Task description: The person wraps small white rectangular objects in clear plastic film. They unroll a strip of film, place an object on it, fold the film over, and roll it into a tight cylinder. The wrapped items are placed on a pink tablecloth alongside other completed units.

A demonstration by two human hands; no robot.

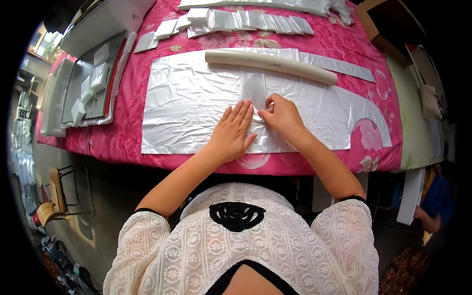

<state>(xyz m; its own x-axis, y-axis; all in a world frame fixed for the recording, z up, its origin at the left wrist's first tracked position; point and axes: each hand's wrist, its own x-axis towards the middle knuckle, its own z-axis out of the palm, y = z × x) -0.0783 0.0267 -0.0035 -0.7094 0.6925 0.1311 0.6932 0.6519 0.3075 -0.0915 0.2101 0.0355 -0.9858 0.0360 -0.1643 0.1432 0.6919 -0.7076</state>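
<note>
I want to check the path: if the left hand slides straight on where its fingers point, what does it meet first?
Probably the clear strip on the silver sheet, just beyond the left hand; farther on lies the cream tube.

Silver sheet [196,108]; pink floral tablecloth [128,132]; cream tube [270,66]; white lace blouse [196,255].

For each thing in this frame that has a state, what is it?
Left hand: flat, palm down, pressing the silver sheet.
Right hand: fingers pinching a small clear bag.
Small clear bag: lying flat on the sheet.
Silver sheet: spread out, wrinkled.
Cream tube: lying on its side across the sheet.
Folded bags: stacked in an overlapping row.
</note>
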